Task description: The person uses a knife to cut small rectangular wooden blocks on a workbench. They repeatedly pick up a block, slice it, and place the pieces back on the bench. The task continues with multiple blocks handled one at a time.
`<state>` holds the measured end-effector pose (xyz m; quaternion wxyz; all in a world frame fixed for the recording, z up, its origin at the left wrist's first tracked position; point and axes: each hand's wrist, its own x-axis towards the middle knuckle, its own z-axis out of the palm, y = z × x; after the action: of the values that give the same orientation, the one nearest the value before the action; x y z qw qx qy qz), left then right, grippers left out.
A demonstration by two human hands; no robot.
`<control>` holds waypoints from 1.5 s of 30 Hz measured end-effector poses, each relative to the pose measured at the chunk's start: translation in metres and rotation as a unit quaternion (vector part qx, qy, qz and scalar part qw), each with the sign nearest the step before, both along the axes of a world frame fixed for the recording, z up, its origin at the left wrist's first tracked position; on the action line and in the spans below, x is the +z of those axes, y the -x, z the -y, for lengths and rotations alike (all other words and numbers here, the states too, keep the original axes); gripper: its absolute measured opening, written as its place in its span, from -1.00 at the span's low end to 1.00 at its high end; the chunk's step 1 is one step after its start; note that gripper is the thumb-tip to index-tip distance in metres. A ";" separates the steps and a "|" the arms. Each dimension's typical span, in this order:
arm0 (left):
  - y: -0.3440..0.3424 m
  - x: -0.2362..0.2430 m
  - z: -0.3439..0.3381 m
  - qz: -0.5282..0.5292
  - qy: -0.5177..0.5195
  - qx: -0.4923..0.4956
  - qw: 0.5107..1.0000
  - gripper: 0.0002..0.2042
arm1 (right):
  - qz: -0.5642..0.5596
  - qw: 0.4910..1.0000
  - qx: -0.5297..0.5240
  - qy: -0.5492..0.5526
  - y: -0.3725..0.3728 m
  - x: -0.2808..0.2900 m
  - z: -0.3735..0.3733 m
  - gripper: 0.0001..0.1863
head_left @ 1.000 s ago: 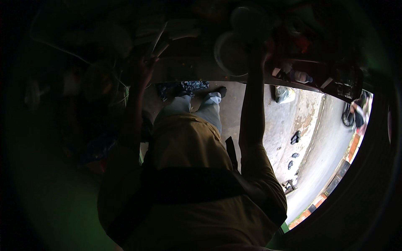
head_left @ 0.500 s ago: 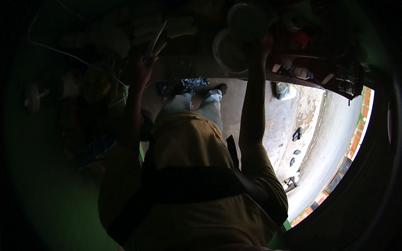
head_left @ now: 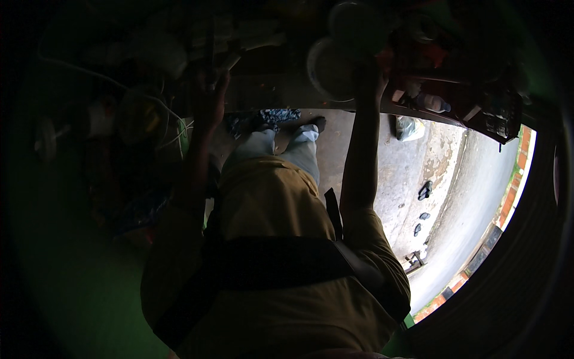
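Deep shade up at the fingers here: the left hand (head_left: 210,93) is over the near edge of the dark, flat worktop (head_left: 257,90), one finger seen apart from the rest, and a short, pale, slim strip (head_left: 231,61) just beyond its tips. Whether those fingers grip it, I can't tell. Over to the right hand (head_left: 372,72), at the right side of a pale, round, shallow dish (head_left: 329,72); its fingers are lost in the gloom, so clamped or loose, no telling.

Handling this well, I'd say, means steadying the dish from its side, keeping it level, and bringing the strip round so its end can be seen; more light would help greatly.

Moving outward, a second pale, round dish (head_left: 354,23) sits just beyond the first, apparently overlapping it, so a knock to one could shift both. Behind the left hand, a stack of pale, flat pieces (head_left: 257,36) crowds the reach. Left of that, a thin white cable (head_left: 119,87) sweeps down near the forearm, a likely snag. On the right, a dark red tray (head_left: 445,78) bears a clear plastic bottle (head_left: 435,103), hemming in that elbow's side. Down on the floor: a blue patterned cloth (head_left: 280,116), a whitish plastic bag (head_left: 409,128) and dark sandals (head_left: 425,190), all well clear of the hands.
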<state>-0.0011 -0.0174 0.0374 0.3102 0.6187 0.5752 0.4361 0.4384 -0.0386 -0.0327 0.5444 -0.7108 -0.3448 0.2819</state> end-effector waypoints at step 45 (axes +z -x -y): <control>0.006 -0.029 -0.013 -0.228 -0.126 -0.118 0.958 -0.49 | 0.123 0.931 0.332 0.085 0.247 0.092 0.105 -0.37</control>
<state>-0.0070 -0.0048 0.0082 0.1401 0.7990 0.4940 0.3129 0.1914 -0.1437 0.0589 0.3102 -0.6285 -0.6001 0.3856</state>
